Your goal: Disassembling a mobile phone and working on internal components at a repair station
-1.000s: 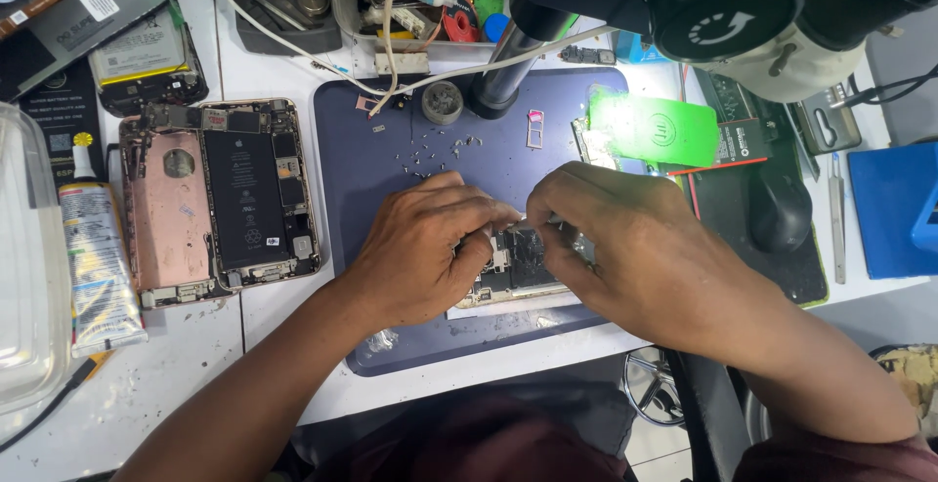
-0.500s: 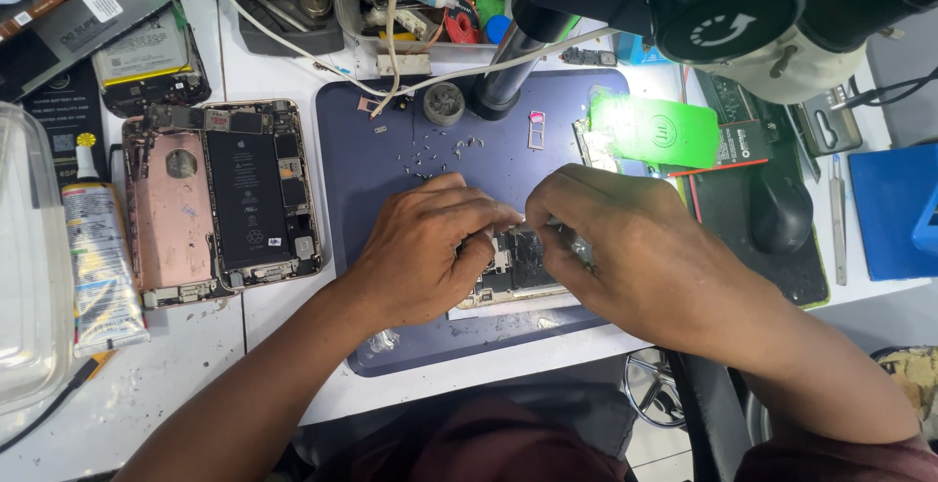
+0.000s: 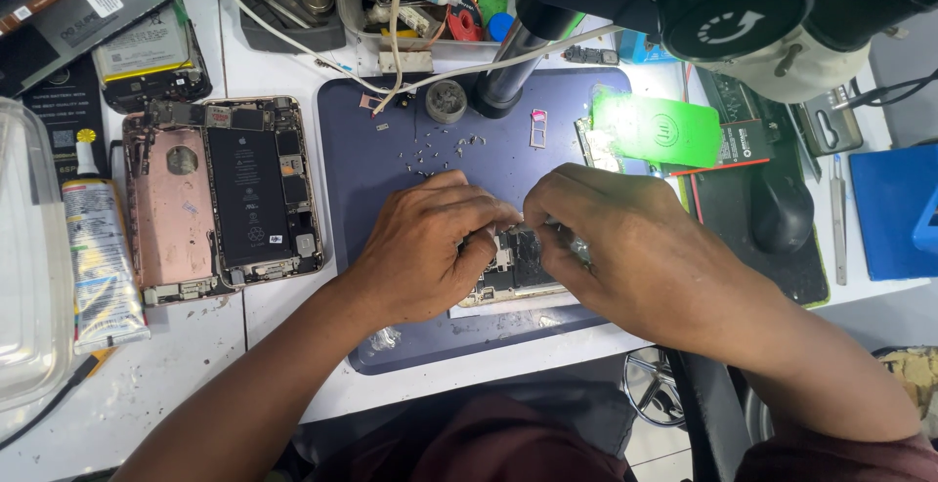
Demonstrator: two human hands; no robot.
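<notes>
On a dark blue work mat [image 3: 391,150] at the middle of a cluttered white counter [image 3: 195,345], a person's two bare hands close in on a small circuit board [image 3: 515,265], the left hand [image 3: 422,248] curled with its fingertips pinning the board's left edge, the right hand [image 3: 625,248] bent over its right side so that the grip of both is narrow and tight on the board, which lies flat on the mat between them, most of it hidden under the fingers; whether the right hand also pinches a small tool cannot be told. The board sits directly below the black microscope head [image 3: 762,13], seemingly so the work stays under its lens, and the mat appears to be there to keep loose parts from rolling off. Tiny screws [image 3: 430,155] lie scattered on the mat just above the hands, near a small round tin [image 3: 447,101] and a slim card tray [image 3: 537,128]. To the left, off the mat, an opened phone [image 3: 220,199] rests face down with its battery and insides bared, well apart from the hands, beside a tube of glue [image 3: 98,257]. A green plastic card [image 3: 657,128] lies to the upper right, and a black mouse [image 3: 782,213] sits on its pad beyond the right wrist
</notes>
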